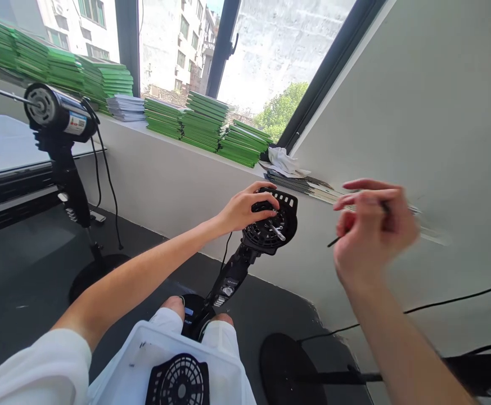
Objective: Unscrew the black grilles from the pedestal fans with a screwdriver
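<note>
My left hand rests over the black vented cover on the head of a fan stand, its fingers curled on the cover near the middle. A short metal shaft sticks out of the cover below my fingertips. My right hand, smeared by motion, is raised to the right of the fan head, apart from it. Its fingers are closed round a thin dark rod whose end pokes out below; its exact kind is unclear. On my lap, a white tray holds another black vented cover and tiny dark pieces.
At left stands a second fan stand with a bare motor and long shaft. Stacks of green sheets line the windowsill. A round black base and a cable lie at lower right. A white-topped table is at far left.
</note>
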Available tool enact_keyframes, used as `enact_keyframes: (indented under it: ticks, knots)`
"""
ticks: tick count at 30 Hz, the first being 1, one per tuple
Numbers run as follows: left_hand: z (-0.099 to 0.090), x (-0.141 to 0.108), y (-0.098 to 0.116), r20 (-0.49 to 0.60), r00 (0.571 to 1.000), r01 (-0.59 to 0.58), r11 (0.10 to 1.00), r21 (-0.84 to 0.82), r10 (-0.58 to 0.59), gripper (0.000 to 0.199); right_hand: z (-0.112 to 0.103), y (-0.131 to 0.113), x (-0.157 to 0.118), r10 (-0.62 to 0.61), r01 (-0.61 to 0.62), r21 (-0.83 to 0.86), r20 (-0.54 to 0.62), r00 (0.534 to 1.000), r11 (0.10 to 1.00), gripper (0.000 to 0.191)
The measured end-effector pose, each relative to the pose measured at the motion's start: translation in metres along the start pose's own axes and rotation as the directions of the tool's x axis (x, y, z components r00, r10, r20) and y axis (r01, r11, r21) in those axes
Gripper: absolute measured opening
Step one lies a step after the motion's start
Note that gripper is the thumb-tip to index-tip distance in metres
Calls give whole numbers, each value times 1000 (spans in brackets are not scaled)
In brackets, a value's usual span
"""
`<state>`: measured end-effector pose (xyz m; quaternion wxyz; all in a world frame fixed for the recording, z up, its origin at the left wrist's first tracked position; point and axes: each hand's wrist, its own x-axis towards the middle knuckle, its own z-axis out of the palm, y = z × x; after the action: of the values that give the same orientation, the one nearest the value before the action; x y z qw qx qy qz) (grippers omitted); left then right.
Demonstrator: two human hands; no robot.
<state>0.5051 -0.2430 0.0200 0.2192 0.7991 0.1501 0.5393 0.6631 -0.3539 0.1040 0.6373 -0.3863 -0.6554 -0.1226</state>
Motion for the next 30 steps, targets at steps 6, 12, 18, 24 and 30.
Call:
enact_keyframes:
  ticks: [6,12,18,24,30]
  knots:
    - [0,1,0,46,999,7,1000,-3,-7,7,2,-52,32,23,-32,430,25,999,902,40]
    - [-3,1,1,48,998,29,999,-29,-28,7,29,-45,26,52,-145,435,217,975,889,42]
    - [0,3,2,37,999,27,999,-44,-25,6,30,-31,25,-23,-104,509,236,971,854,38]
    - [0,3,-2,32,999,28,999,-42,-27,6,39,-31,15,5,-48,374,115,993,926,48]
    - [0,2,-5,9,1000,0,998,-62,1,6,10,-23,7,-282,257,124,274,919,958,25]
